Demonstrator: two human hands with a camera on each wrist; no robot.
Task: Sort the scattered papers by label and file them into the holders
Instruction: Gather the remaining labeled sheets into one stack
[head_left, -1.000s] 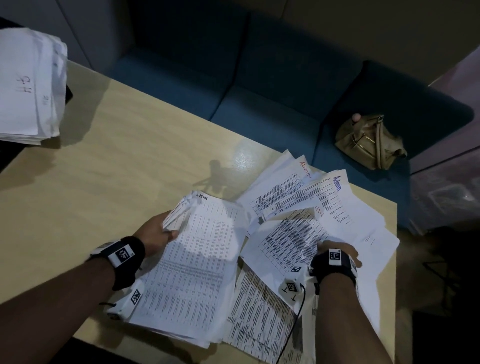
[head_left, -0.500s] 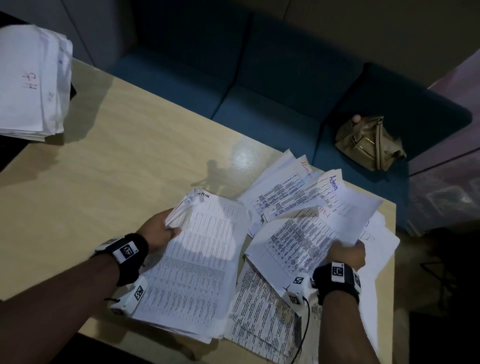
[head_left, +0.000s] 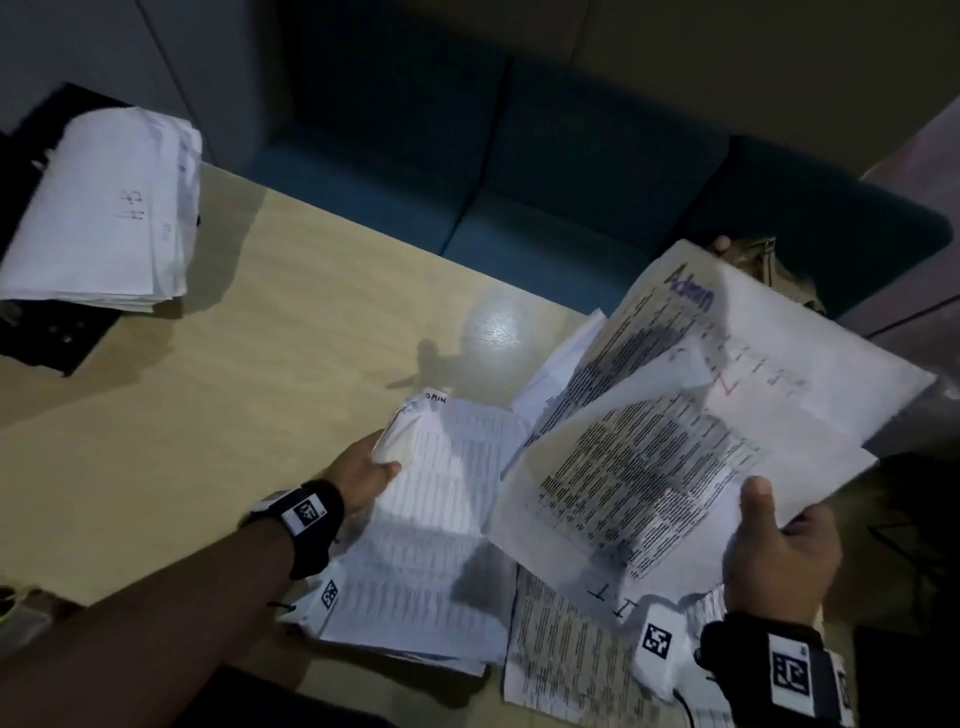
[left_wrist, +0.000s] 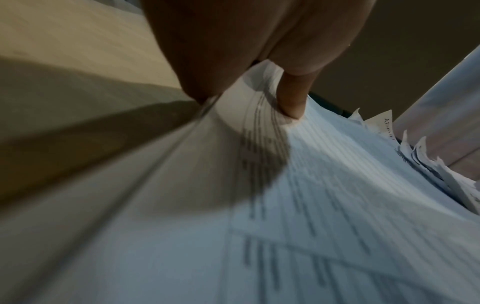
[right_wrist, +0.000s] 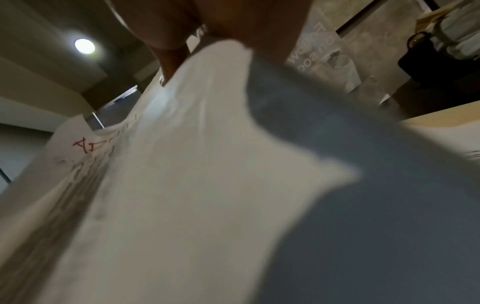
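My left hand grips the upper left edge of a thick stack of printed papers marked "ADMIN", lying on the wooden table; in the left wrist view my thumb presses on the stack. My right hand holds a bundle of sheets raised off the table, the top one marked "Admin" in blue. The right wrist view shows these sheets from below with red writing. More printed sheets lie under the raised bundle.
A black holder at the far left of the table carries a pile of filed papers with a red label. A blue sofa runs behind the table, with a tan bag on it, mostly hidden by the raised sheets.
My right hand has gathered the loose sheets and lifted them off the table, up and to the right. The left hand keeps its grip on the stack.
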